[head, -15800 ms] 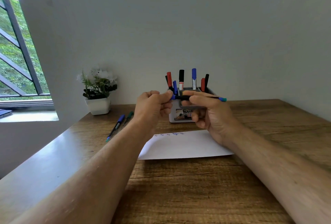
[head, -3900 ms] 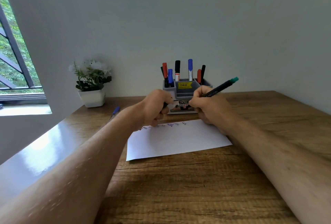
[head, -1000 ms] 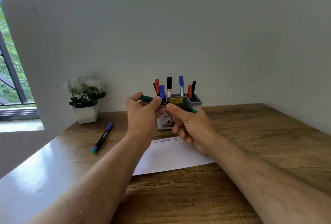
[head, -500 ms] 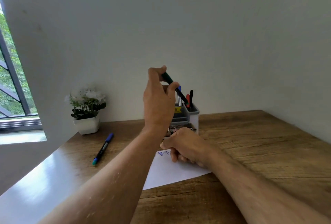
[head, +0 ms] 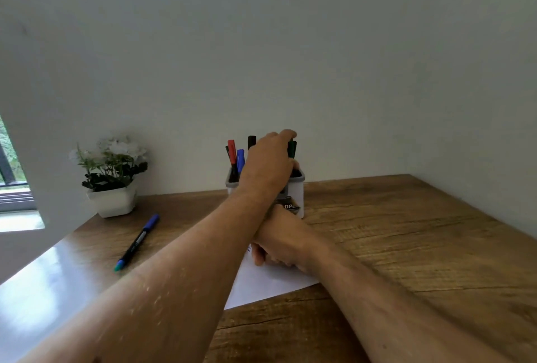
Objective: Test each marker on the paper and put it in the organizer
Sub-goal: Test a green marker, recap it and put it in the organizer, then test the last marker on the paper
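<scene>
While the left hand (head: 268, 163) is reaching over the organizer (head: 296, 191), its grip is closing round the green marker (head: 292, 149), thumb and fingertips pinching the barrel near its upper end as the lower end is going down into the organizer's right-hand compartment. How deep the marker is sitting I cannot tell, since the hand is covering the compartment's mouth. The right hand (head: 280, 242) is resting in front of the organizer on the paper (head: 270, 281), fingers curled under; whether its grip is holding anything is hidden, so I cannot tell.

Inside the organizer's left side, a red marker (head: 231, 149), a blue marker (head: 240, 159) and a black marker (head: 251, 141) are standing upright. Well to the left of the organizer, one more marker with a blue cap (head: 136, 242) is lying flat on the worktop (head: 406, 246), between the organizer and the potted plant (head: 112, 176), and by my reading it is waiting untested.

Judging by its look, the green marker is handling as a light, stiff plastic stick with a smooth, somewhat slippery barrel; a light pinch high on the barrel is probably enough, leaving the lower end free to find the slot. The lying marker is likely best taken at mid-barrel, since it could roll on the glossy worktop. The organizer itself seems light, so a sideways knock from the lowering hand could be shifting or tipping it.
</scene>
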{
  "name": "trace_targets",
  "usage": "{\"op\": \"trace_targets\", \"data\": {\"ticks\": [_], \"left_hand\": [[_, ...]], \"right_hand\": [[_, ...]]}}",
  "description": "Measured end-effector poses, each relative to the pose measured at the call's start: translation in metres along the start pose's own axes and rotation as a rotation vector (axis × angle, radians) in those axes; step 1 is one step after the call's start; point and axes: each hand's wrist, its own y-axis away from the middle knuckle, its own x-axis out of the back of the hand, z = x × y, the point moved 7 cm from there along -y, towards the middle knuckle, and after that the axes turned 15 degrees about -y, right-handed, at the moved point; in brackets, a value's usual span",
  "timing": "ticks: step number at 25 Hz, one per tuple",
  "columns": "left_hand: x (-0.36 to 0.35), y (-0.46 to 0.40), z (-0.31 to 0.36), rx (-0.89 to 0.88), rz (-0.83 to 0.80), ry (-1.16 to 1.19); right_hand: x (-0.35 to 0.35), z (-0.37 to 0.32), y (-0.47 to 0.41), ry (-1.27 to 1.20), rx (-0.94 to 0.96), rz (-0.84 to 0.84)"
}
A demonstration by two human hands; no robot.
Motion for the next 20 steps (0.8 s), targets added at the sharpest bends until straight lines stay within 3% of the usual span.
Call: {"op": "trace_targets", "data": {"ticks": [3, 9, 13, 20], "left_hand": [[0.005, 0.002, -0.007, 0.062, 0.034, 0.011], [0.032, 0.037, -0.054, 0.336, 0.151, 0.225], [0.066, 0.07, -0.097, 0.432, 0.214, 0.19], [0.054, 0.112, -0.162, 0.573, 0.045, 0.044]], "right_hand": [[0.0, 0.004, -0.004, 0.049, -0.03, 0.019], [-0.002, 0.013, -0.006, -0.103, -0.166, 0.069], [-0.003, 0.014, -0.007, -0.114, -0.174, 0.102], [-0.004, 0.014, -0.007, -0.14, -0.154, 0.082]]}}
